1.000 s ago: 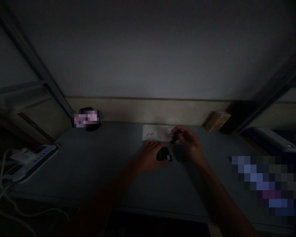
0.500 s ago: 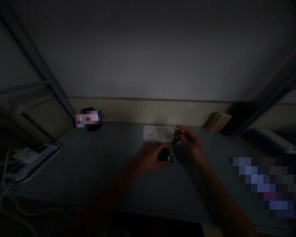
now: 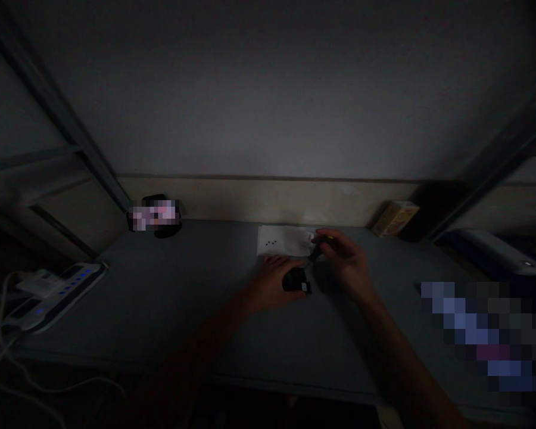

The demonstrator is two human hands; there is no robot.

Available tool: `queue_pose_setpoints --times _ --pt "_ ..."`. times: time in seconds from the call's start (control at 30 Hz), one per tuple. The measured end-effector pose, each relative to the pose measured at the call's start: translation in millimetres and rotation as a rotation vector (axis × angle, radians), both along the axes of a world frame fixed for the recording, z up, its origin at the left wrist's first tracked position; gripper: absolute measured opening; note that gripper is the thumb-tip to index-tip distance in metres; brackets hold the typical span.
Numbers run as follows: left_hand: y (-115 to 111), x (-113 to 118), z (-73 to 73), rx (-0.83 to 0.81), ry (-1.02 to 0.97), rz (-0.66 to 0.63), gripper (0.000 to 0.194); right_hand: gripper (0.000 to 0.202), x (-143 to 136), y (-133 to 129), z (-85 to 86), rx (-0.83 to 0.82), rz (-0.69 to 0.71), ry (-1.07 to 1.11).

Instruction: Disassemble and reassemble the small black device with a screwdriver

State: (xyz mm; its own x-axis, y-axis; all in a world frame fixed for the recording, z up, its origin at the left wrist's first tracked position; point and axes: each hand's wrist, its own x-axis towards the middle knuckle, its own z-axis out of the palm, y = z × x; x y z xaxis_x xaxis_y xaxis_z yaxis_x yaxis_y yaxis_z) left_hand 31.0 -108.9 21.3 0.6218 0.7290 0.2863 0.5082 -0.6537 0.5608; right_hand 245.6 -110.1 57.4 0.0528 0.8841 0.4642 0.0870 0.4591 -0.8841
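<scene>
My left hand [image 3: 271,283] is wrapped round a small black device [image 3: 293,280] with a rounded left end and a small pale label at its lower right; its exact kind is too dark to tell. In my right hand [image 3: 346,262] is a screwdriver [image 3: 315,255] with a dark handle and a bit of yellow at its top. It slants down to the left, its tip at the device's upper right edge. Whether the tip touches a screw cannot be made out. Just behind the hands lies a white sheet of paper [image 3: 286,239], with several tiny dark pieces [image 3: 271,243] on its left part.
A power strip [image 3: 65,295] with blue lights and white cables is on the desk's left. A phone [image 3: 154,214] on a stand is at the back left. One small box [image 3: 393,218] stands at the back right against the wall. A blurred-out item [image 3: 477,339] lies front right.
The whole view has shifted slightly. My right hand and the screwdriver have turned a little, and less of the yellow shows; the device stays in my left hand.
</scene>
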Motion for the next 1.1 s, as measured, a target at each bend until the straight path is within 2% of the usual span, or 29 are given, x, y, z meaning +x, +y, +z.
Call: queue_pose_setpoints --times 0.1,0.23,0.43,0.53,0.67,0.73,0.8,0.97,1.03,1.1 --pt "-1 0 0.7 0.001 0.006 -0.001 0.059 0.034 0 0 -0.2 0.008 0.093 0.019" --pt "0 2 -2.0 0.021 0.009 -0.004 0.060 0.031 -4 2 -3.9 -0.009 0.101 0.033" --pt "1 1 -6.4 0.028 0.008 -0.009 0.062 0.023 -1 5 -8.5 -0.056 -0.159 -0.002" --pt "1 0 -6.5 0.017 0.001 -0.011 0.061 0.024 4 7 -9.1 -0.072 -0.105 0.026" --pt "1 0 -5.3 0.019 0.005 -0.013 0.061 0.039 7 9 -10.9 -0.044 0.020 0.073" --pt "0 0 -5.0 0.022 0.008 -0.011 0.062 0.035 6 9 -12.0 -0.055 0.062 0.108" --pt "0 0 -5.1 0.018 0.012 -0.010 0.062 0.028 4 10 -12.4 -0.072 0.052 0.119" --pt "2 0 -7.2 0.015 0.027 0.002 0.063 0.020 4 9 -9.3 -0.079 -0.124 0.037" --pt "2 0 -7.5 0.017 0.031 0.000 0.061 0.024 7 8 -8.0 -0.084 -0.080 0.037" --pt "2 0 -7.1 0.029 0.028 0.000 0.059 0.035 8 8 -7.4 -0.070 0.023 0.060"
